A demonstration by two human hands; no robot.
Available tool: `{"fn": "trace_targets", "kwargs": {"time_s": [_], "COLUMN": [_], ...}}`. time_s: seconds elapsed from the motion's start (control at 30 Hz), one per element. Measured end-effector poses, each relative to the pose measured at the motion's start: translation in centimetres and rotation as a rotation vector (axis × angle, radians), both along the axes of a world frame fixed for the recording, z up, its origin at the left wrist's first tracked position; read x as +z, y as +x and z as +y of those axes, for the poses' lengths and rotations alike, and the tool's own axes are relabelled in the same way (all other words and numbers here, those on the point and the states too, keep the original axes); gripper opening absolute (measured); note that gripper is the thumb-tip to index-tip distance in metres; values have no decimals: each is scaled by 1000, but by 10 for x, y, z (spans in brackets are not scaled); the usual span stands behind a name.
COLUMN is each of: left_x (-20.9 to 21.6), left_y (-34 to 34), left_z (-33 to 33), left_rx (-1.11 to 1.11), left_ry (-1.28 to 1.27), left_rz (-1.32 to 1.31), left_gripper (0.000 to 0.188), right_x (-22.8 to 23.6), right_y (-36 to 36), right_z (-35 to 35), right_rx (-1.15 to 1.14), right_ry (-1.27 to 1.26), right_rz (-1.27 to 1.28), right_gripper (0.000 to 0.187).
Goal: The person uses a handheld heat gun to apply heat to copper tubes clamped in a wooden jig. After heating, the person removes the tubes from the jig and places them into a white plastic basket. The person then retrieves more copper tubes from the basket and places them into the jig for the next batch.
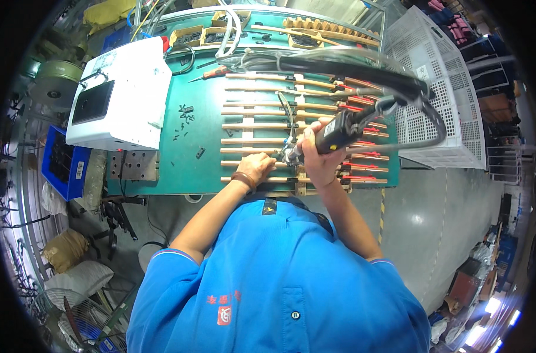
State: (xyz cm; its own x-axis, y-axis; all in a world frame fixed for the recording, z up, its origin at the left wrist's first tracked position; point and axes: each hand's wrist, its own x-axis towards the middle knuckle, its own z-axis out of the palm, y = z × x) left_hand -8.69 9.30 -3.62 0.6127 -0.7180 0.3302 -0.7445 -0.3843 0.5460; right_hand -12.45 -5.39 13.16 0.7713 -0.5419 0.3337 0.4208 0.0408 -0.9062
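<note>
My right hand [322,154] is wrapped round a black powered screwdriver [338,130], its metal head [290,155] pointing left and down at the row of sticks. A thin clear hose runs to that head. Beside the tip, my left hand [257,169] rests with bent fingers closed on one of the nearer wooden sticks [235,165]; its fingertips are partly hidden. Several such sticks lie side by side across a slotted wooden rack [299,112], with black fittings near their middles and red parts [362,168] toward their right ends.
A white machine [124,94] stands on the green table [185,167] at left. Small black parts [187,112] and an orange-handled screwdriver [212,73] lie nearby. A jointed black arm with hoses [350,65] spans the right side, before white perforated crates [432,88]. A blue bin [65,165] hangs left.
</note>
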Motion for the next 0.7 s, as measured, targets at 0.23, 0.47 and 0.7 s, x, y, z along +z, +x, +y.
{"fn": "trace_targets", "kwargs": {"time_s": [0.23, 0.47, 0.7], "left_x": [19, 33, 19], "left_y": [-4, -44, -49], "left_z": [2, -7, -16], "left_rx": [-5, -142, -53], "left_ry": [-158, -84, -53], "left_rz": [-150, 7, 185], "left_gripper": [18, 36, 17], "right_x": [67, 79, 59], "right_y": [2, -23, -26], "right_z": [-30, -21, -12], "right_rx": [-141, -75, -69], "right_ry": [-42, -27, -15], "right_rz": [-4, 58, 56], "right_gripper": [27, 26, 28]}}
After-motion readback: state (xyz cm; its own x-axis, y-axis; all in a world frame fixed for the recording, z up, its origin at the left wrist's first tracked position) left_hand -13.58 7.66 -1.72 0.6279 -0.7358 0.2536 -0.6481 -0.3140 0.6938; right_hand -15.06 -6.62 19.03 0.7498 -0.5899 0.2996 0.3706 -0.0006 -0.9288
